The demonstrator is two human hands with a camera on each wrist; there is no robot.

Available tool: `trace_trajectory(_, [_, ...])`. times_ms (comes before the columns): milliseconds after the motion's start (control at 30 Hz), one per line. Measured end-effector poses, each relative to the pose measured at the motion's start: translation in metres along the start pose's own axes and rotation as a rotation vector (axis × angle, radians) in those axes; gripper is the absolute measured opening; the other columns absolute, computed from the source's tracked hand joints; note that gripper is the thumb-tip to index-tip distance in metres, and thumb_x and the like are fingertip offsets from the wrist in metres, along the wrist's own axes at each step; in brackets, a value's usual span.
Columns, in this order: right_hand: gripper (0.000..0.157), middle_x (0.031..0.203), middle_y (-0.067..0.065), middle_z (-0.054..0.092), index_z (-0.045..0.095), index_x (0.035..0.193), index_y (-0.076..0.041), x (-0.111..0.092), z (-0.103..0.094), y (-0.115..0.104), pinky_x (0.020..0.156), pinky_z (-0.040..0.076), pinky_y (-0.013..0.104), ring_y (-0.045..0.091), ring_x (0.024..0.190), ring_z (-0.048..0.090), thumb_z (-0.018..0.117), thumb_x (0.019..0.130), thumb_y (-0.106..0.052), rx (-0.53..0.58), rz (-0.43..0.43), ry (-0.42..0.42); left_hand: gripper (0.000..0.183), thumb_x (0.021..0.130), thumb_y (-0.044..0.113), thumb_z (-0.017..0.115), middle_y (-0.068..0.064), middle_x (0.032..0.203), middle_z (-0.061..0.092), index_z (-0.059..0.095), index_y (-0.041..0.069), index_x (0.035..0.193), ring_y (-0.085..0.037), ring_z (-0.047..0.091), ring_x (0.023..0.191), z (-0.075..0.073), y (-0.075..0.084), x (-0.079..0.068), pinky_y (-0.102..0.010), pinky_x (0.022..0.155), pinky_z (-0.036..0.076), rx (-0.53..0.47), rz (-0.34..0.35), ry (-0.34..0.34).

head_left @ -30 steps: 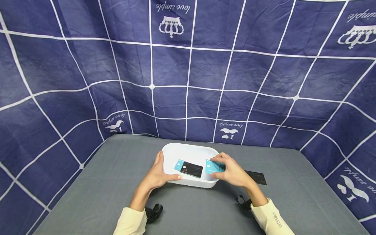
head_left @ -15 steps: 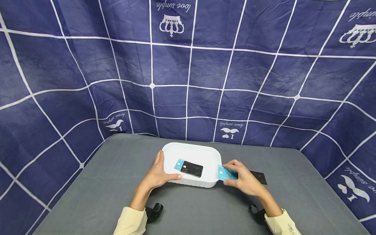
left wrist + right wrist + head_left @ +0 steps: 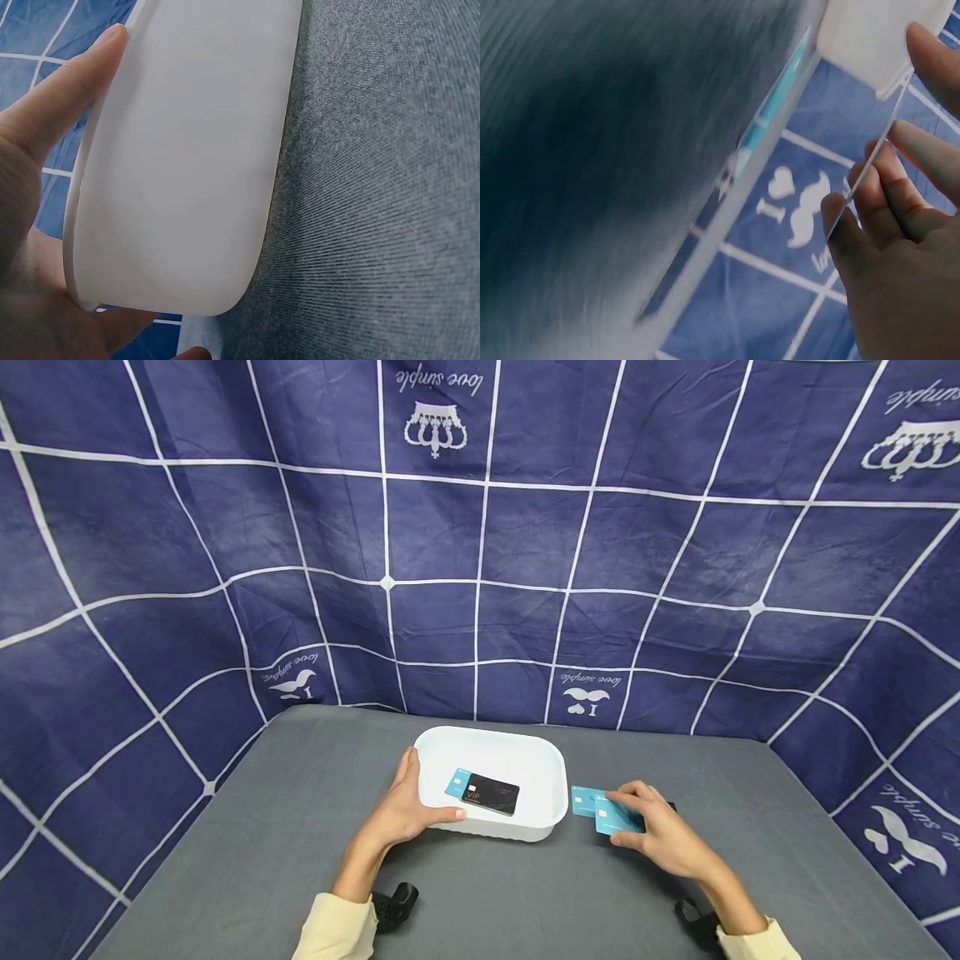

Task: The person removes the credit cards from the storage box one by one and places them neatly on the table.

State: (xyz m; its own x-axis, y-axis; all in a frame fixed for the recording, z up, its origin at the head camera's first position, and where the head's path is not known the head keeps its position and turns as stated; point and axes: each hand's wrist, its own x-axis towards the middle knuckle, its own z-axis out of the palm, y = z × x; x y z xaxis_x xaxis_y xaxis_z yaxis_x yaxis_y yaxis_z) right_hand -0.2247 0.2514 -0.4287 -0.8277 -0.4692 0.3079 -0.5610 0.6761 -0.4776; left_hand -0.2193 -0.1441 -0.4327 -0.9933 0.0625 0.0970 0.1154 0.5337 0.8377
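A white plastic box sits mid-table, and my left hand grips its left end, thumb along the front rim. From the left wrist view, the smooth outer wall fills the middle. Inside the box lie a black VIP card and, partly under it, a blue card. My right hand pinches another blue chip card between thumb and fingers, right of the box. That card shows edge-on in the right wrist view. Below it, a second blue card lies on the table, partly covered.
A black card on the table is mostly hidden behind my right hand. The grey tabletop ends at a blue curtain with white lines, which hangs along the back and sides.
My right hand has carried the blue card from over the box's right end, past its rim, to above the cards on the right. My left hand keeps its place on the box.
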Motion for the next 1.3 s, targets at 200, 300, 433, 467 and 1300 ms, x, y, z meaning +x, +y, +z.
trace_trajectory(200, [0.055, 0.116, 0.0, 0.056, 0.064, 0.126, 0.002, -0.009, -0.016, 0.006, 0.084, 0.042, 0.041, 0.02, 0.108, 0.047, 0.084, 0.076, -0.007, -0.119, -0.007, 0.001, 0.136, 0.064, 0.036, 0.093, -0.029, 0.16, 0.0, 0.001, -0.01, 0.153, -0.042, 0.009, 0.146, -0.002, 0.0, 0.0, -0.053, 0.114, 0.019, 0.015, -0.008, -0.001])
trace_trajectory(300, [0.055, 0.115, -0.001, 0.056, 0.063, 0.127, 0.002, -0.013, -0.023, 0.009, 0.083, 0.042, 0.04, 0.02, 0.106, 0.046, 0.083, 0.076, -0.008, -0.131, -0.002, -0.015, 0.135, 0.064, 0.035, 0.093, -0.029, 0.16, 0.0, 0.001, -0.01, 0.153, -0.042, 0.009, 0.146, -0.003, 0.0, 0.0, -0.052, 0.114, 0.019, 0.018, -0.008, 0.002])
trace_trajectory(433, [0.055, 0.114, -0.001, 0.056, 0.063, 0.127, 0.002, -0.018, -0.027, 0.016, 0.082, 0.041, 0.037, 0.019, 0.105, 0.046, 0.083, 0.077, -0.009, -0.135, 0.026, -0.027, 0.135, 0.064, 0.034, 0.093, -0.029, 0.16, 0.001, 0.001, -0.01, 0.153, -0.042, 0.009, 0.146, -0.004, 0.0, -0.001, -0.052, 0.115, 0.019, 0.018, -0.005, 0.001])
trace_trajectory(467, [0.055, 0.115, -0.001, 0.056, 0.063, 0.127, 0.001, -0.019, -0.028, 0.018, 0.082, 0.04, 0.038, 0.02, 0.106, 0.046, 0.083, 0.077, -0.01, -0.137, 0.034, -0.027, 0.135, 0.064, 0.034, 0.093, -0.029, 0.16, 0.001, 0.001, -0.01, 0.153, -0.042, 0.009, 0.146, -0.004, 0.0, -0.001, -0.052, 0.114, 0.019, 0.016, -0.005, 0.002])
trace_trajectory(1300, [0.054, 0.11, 0.001, 0.058, 0.067, 0.121, 0.0, -0.056, -0.055, 0.075, 0.076, 0.031, 0.021, 0.005, 0.1, 0.039, 0.087, 0.073, -0.015, -0.147, 0.026, 0.082, 0.136, 0.064, 0.036, 0.093, -0.026, 0.161, 0.0, 0.001, -0.007, 0.154, -0.041, 0.011, 0.146, -0.002, 0.003, -0.003, -0.053, 0.114, 0.02, -0.01, -0.026, 0.005])
